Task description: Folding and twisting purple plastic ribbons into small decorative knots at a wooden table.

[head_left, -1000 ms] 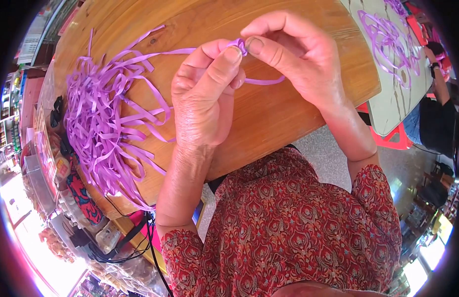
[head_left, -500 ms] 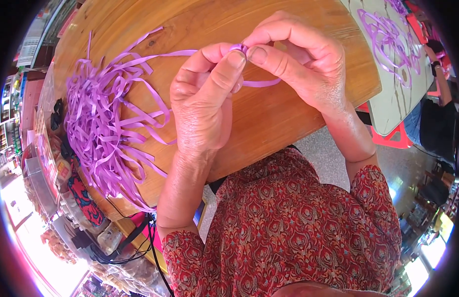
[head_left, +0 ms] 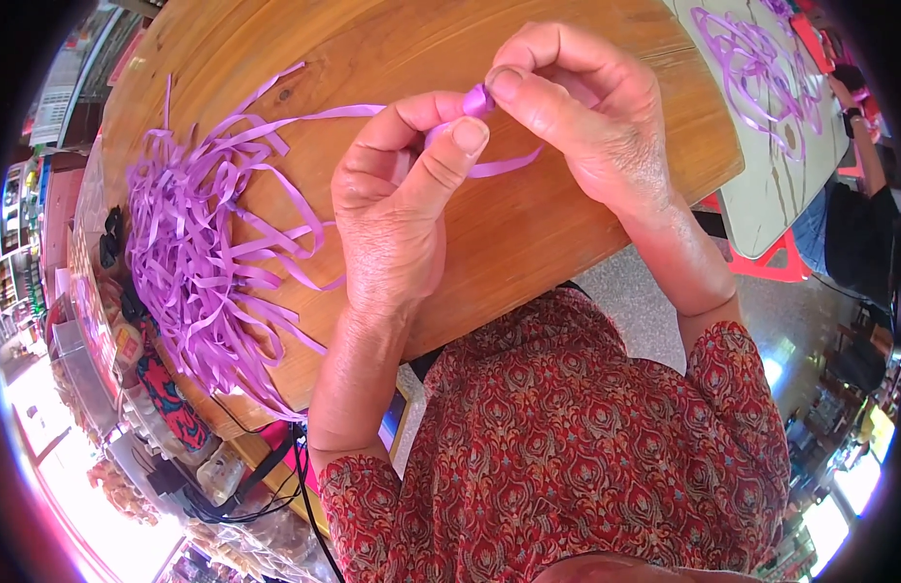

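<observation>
A narrow purple ribbon (head_left: pixel 478 101) is curled into a small loop between my two hands, above the wooden table. My right hand (head_left: pixel 606 121) pinches it at the loop's upper right with thumb and forefinger. My left hand (head_left: pixel 397 189) has the ribbon between its forefinger and thumb; the thumb stands a little off the loop, and the curled fingers hide part of the strip. One length runs left from my left hand to a tangled pile of purple ribbon (head_left: pixel 193 243). A shorter tail (head_left: pixel 509 165) curves out below the loop to the right.
The wooden table (head_left: pixel 547 248) lies under both hands. At the right, a pale table (head_left: pixel 776 209) carries more purple ribbon (head_left: pixel 751 73), with a person (head_left: pixel 853 228) beside it and a red stool (head_left: pixel 785 260) beneath. Black cables (head_left: pixel 300 476) and bagged goods crowd the lower left.
My left thumb has lifted from the ribbon and the loop shows more fully. The right hand has shifted slightly, leaving a wider gap between the two thumbs.
</observation>
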Available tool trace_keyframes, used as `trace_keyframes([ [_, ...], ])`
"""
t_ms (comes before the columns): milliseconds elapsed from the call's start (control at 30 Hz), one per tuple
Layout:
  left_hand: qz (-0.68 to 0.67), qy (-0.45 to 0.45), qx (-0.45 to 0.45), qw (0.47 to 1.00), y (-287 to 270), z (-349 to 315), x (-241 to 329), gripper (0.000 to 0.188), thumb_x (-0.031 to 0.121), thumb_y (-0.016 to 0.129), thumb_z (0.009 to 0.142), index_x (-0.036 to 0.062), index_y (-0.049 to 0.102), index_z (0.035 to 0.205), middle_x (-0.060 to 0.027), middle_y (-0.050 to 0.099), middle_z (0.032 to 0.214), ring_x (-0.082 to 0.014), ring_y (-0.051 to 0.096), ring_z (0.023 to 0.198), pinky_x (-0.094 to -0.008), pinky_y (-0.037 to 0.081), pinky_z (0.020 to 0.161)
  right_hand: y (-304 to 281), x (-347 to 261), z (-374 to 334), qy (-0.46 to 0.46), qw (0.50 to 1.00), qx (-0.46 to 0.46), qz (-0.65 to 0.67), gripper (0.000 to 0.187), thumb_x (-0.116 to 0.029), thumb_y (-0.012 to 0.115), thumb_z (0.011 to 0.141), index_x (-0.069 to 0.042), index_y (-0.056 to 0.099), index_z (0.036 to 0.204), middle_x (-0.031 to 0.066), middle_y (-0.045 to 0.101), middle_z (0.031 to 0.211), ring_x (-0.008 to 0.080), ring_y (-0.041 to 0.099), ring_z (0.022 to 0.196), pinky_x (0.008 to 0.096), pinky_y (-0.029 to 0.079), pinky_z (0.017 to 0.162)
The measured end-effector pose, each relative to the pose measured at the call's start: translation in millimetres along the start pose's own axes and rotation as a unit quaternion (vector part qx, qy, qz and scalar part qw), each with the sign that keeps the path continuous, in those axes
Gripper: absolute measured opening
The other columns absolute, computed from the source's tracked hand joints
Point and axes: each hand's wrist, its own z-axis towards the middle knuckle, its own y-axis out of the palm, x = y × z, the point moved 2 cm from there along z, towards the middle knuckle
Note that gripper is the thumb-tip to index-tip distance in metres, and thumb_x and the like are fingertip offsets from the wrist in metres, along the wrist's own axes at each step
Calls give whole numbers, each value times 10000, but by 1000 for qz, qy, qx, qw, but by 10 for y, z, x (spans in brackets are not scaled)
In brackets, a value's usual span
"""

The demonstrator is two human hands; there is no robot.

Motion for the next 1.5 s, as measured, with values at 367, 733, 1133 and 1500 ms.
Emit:
trace_keyframes([
  [367, -41, -5, 11, 999, -67, -2, 14, 106, 1, 627, 812, -11, 617, 917, -26, 604, 849, -83, 531, 785, -207, 418, 736, -54, 7, 20, 43, 999, 25, 18, 45, -24, 598, 834, -19, 593, 879, 4, 586, 871, 50, 529, 816, 186, 414, 734],
  [733, -53, 3, 7, 999, -100, -2, 8, 113, -15, 622, 804, -10, 612, 917, -33, 604, 860, -89, 533, 796, -212, 417, 747, -35, -306, 100, -251, 921, -12, -297, 239, -122, 677, 763, -37, 625, 979, 44, 609, 851, 168, 565, 772, 282, 430, 673],
  [1133, 64, 41, 17, 997, -24, -24, 81, 105, -49, 620, 792, -10, 616, 888, -20, 612, 840, -60, 536, 751, -177, 431, 696, -165, -550, 83, -279, 819, -143, -480, 126, -81, 681, 704, -58, 643, 822, 35, 575, 774, 215, 534, 735, 324, 403, 653],
  [1500, -138, 73, -72, 985, -58, 79, 172, 113, 46, 545, 856, 22, 598, 952, -2, 505, 665, -87, 367, 565, -245, 291, 541, -11, 24, 54, -200, 884, -173, -385, 501, -177, 733, 675, -72, 578, 1140, 77, 606, 1003, 271, 549, 952, 394, 420, 860],
])
